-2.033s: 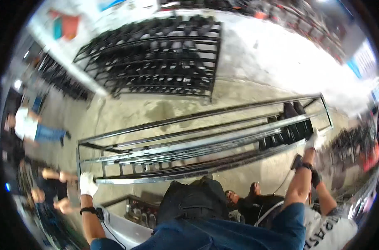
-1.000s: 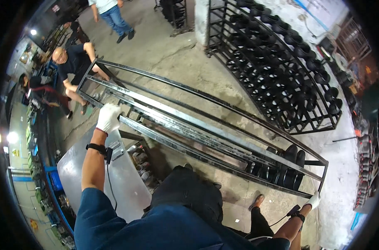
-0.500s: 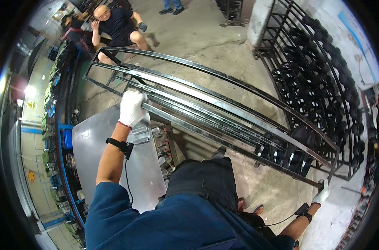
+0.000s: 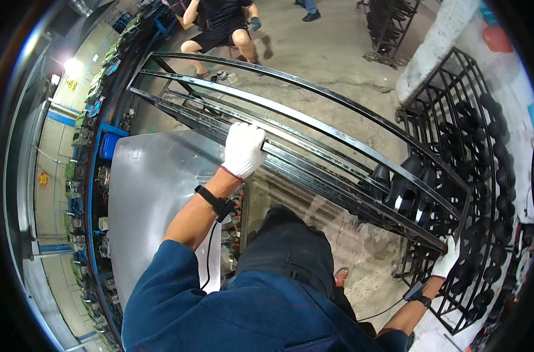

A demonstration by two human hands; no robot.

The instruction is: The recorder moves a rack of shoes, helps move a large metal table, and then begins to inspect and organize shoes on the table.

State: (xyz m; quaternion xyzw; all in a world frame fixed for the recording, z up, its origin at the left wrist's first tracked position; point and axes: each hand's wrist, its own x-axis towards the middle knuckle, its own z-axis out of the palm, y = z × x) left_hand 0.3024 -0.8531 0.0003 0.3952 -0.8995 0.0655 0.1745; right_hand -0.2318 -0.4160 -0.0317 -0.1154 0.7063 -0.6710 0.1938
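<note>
A long black metal rack frame (image 4: 314, 126) runs across in front of me from upper left to lower right. My left hand (image 4: 243, 149), in a white glove, grips one of its near rails about the middle. My right hand (image 4: 447, 258), also gloved, holds the frame's far right corner. Several black parts (image 4: 404, 190) sit on the rack's right end, close to my right hand. A black strap with a cable is around each wrist.
A shiny metal sheet table (image 4: 149, 193) lies under my left arm. A seated person in black (image 4: 220, 23) is beyond the frame's far end. A tall black rack full of dark parts (image 4: 484, 135) stands right, beside a white pillar (image 4: 434, 47). Shelves line the left wall.
The view has swung left and down. Both hands keep their hold on the frame; my left hand now sits nearer the picture's middle and the seated person is at the top.
</note>
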